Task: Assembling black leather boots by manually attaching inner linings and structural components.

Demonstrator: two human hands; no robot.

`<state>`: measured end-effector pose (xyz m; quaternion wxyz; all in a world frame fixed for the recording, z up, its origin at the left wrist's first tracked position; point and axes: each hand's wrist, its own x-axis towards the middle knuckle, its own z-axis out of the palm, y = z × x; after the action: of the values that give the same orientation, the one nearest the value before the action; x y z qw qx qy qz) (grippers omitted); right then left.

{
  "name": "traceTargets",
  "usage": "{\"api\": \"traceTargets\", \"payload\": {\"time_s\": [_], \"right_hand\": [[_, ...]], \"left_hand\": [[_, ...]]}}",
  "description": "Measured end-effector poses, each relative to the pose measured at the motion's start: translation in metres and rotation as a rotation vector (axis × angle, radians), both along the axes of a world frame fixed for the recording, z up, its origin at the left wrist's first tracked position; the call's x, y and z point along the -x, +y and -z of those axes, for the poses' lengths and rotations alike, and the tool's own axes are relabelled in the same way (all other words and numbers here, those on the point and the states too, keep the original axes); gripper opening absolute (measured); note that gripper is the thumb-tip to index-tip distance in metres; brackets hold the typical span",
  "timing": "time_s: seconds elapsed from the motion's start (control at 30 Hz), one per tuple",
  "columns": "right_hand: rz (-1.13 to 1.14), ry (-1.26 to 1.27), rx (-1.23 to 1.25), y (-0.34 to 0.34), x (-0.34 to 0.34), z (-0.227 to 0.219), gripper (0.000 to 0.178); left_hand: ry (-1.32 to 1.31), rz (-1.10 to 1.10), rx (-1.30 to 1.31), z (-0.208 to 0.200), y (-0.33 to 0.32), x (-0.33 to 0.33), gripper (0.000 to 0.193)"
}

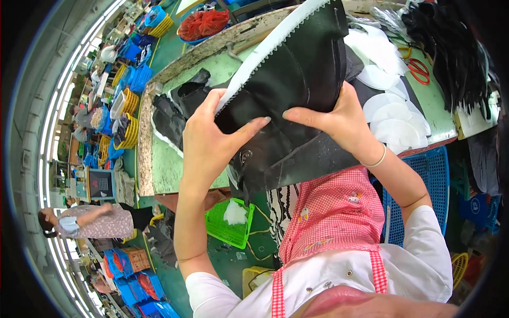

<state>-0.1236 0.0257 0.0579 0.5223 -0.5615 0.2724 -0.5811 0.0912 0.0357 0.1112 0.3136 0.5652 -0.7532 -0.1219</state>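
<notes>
Raised over the bench is a black leather boot upper [297, 63] with a white, zigzag-trimmed edge along its left side. My left hand [209, 140] grips its left edge, thumb laid on the black face and fingers behind. My right hand [339, 119] holds the opposite side the same way, its thumb pointing toward the other thumb. Both hands' fingers are mostly hidden behind the leather. Lower parts of the piece hang in creased folds near my apron [334, 212].
The green worktable [172, 167] carries more black pieces [167, 119] at left. Rounded white pieces [395, 122] and red-handled scissors [419, 70] lie at right, beside hanging black strips [445, 47]. Below are a green basket [220, 232] and blue crate [437, 183]. Another person [101, 221] stands far left.
</notes>
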Motion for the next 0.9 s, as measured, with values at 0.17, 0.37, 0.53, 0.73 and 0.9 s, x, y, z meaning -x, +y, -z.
{"api": "traceTargets", "payload": {"time_s": [0.17, 0.37, 0.53, 0.73, 0.9], "right_hand": [[-0.013, -0.002, -0.037, 0.008, 0.002, -0.001, 0.035], [-0.262, -0.443, -0.557, 0.017, -0.001, -0.002, 0.038], [-0.345, -0.477, -0.805, 0.007, -0.017, 0.021, 0.04], [-0.119, -0.439, -0.543, -0.001, -0.015, 0.02, 0.031], [0.01, -0.347, -0.181, 0.012, -0.031, 0.011, 0.027]], "left_hand": [[0.278, 0.124, -0.163, -0.006, -0.002, -0.001, 0.045], [0.756, 0.253, -0.408, 0.012, 0.0, -0.008, 0.037], [1.038, 0.464, -0.404, 0.043, -0.004, -0.014, 0.042], [0.637, 0.289, -0.541, -0.011, 0.0, -0.017, 0.035], [0.509, 0.072, -0.378, -0.006, 0.027, 0.015, 0.03]]}}
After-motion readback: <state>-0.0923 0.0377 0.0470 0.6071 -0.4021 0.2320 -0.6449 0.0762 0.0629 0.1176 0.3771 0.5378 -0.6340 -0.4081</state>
